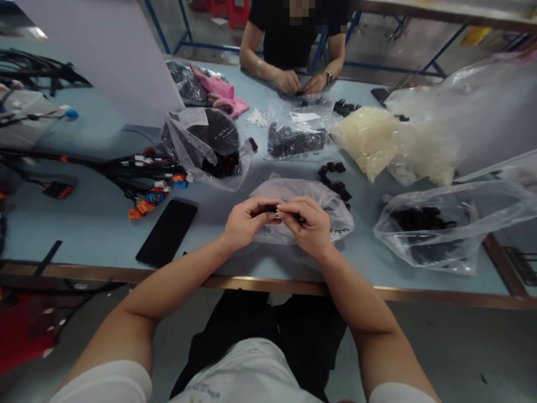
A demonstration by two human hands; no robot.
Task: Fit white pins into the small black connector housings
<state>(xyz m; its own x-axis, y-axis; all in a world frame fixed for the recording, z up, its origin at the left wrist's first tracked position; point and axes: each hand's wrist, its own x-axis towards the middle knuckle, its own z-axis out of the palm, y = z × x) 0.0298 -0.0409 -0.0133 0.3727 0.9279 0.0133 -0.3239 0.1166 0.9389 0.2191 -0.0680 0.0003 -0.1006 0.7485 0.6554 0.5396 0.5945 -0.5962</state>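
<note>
Forearms angle inward, left hand (243, 224) and right hand (309, 225) both pinching one small black connector (271, 209).

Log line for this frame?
left hand: grips small black part | right hand: grips same part | below: clear bag on blue table

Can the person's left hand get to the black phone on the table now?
Probably yes. The phone lies flat on the table beside the left hand, with nothing between them. That hand and the right hand pinch a small black part, so it would have to let go first.
</note>
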